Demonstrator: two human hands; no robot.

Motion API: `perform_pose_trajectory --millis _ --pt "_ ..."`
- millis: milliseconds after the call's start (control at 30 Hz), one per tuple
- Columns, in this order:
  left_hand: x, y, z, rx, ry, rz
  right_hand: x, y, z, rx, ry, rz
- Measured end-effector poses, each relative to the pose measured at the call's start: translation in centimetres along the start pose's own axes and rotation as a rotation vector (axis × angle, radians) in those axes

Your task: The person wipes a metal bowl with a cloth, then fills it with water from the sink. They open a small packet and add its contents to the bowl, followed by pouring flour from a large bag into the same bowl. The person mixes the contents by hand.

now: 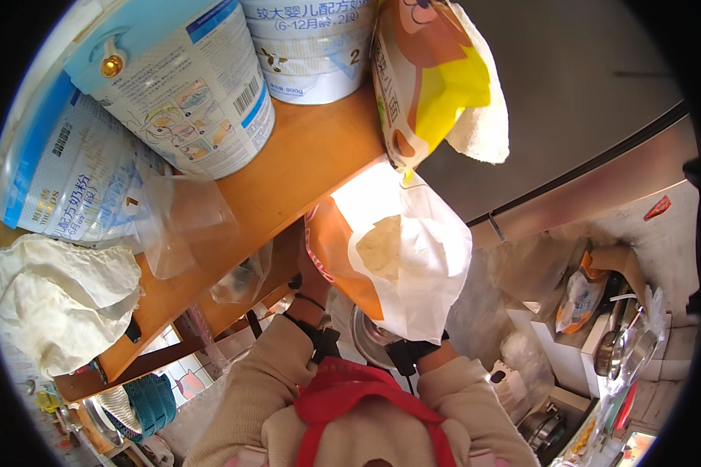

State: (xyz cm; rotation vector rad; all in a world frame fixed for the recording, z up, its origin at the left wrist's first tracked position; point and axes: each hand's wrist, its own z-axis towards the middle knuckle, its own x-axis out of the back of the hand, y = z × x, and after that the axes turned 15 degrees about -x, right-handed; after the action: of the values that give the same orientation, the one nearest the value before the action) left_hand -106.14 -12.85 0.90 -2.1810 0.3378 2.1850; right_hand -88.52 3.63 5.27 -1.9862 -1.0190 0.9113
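Note:
A large white-and-orange food bag [436, 257], crumpled and sunlit, is up in front of me below the shelf edge. A tan patch shows on its near side; I cannot tell whether it is powder or print. My left hand [313, 284] reaches up behind the bag's left edge, closed on it as far as I can see. At the bag's lower right, my right hand [438, 358] goes under and behind it, supporting it; its fingers are hidden. A round metal bowl [364, 335] is partly visible beneath the bag, between my wrists.
On the wooden shelf [304, 148] stand several milk powder tins [311, 54], a yellow-and-brown food bag [436, 86], a clear plastic bag [187, 218] and a white cloth [62, 303]. Right of me, a box [557, 350] and metal pots [611, 342] sit near a wall.

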Motion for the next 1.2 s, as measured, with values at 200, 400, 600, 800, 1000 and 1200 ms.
perform_pose_trajectory --millis 200,400,600,800,1000,1200 --pt "-1.2 -0.3 -3.0 -0.055 0.053 0.301 0.5 1.4 -2.3 -0.025 -0.019 -0.08" --pt "-3.6 -1.1 -3.7 -0.078 0.012 0.432 -0.4 1.6 -2.4 -0.034 -0.038 -0.123" --pt "-6.7 -0.7 -2.8 -0.148 -0.033 0.567 -3.9 2.1 -1.3 -0.001 -0.066 -0.175" --pt "-9.2 0.0 0.0 -0.239 -0.096 0.713 -7.5 2.5 0.1 0.026 -0.089 -0.222" --pt "-8.9 1.5 3.1 -0.122 -0.15 0.774 -6.4 1.6 0.7 0.042 -0.046 -0.25" --pt "-8.4 2.1 3.1 -0.065 -0.163 0.76 -5.5 0.7 1.0 0.049 0.0 -0.26"
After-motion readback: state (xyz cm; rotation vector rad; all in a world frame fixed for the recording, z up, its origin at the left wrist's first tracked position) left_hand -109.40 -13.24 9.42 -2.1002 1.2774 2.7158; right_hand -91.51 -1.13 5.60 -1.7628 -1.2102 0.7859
